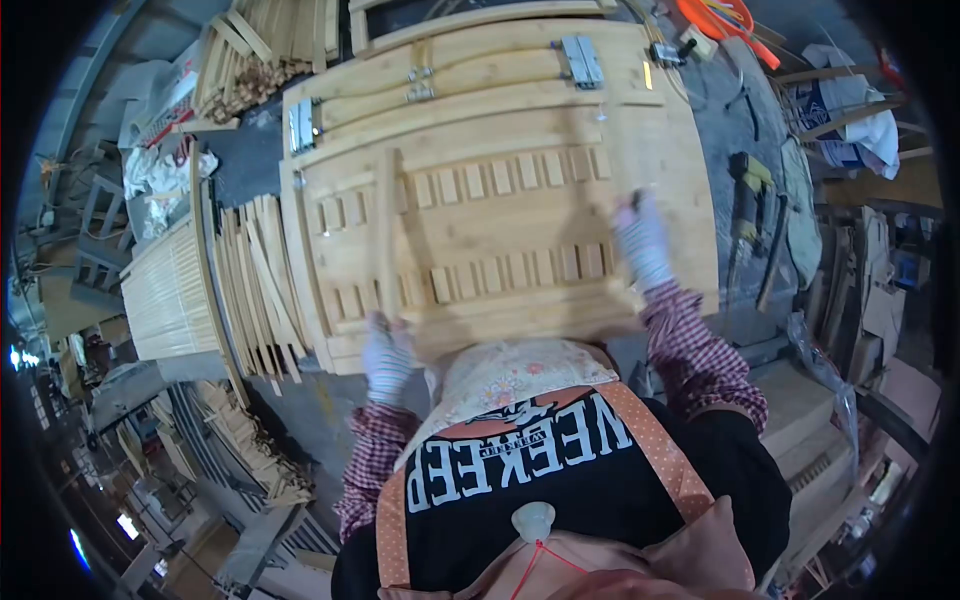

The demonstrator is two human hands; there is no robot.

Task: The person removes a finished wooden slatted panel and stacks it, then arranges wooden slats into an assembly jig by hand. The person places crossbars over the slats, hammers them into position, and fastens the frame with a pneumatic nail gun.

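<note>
My left hand [387, 362], in a striped glove, is closed on the lower end of a light wooden slat [387, 225]. The slat extends away from me over the left part of a wooden jig board [665, 150]. Two rows of small wooden blocks [500, 178] run across this board, with gaps between them. Over the board's right side is my right hand [643, 245], gloved as well and slightly blurred. Its fingers are bent together near a small dark spot, and whether they hold anything is unclear.
Metal hinge-like fittings [581, 62] sit along the board's far edge. Loose wooden slats [255, 270] lie left of it, beside a bundled stack of slats [165, 290]. A power drill [745, 195] rests at the right. An orange basin [715, 15] stands at the far right.
</note>
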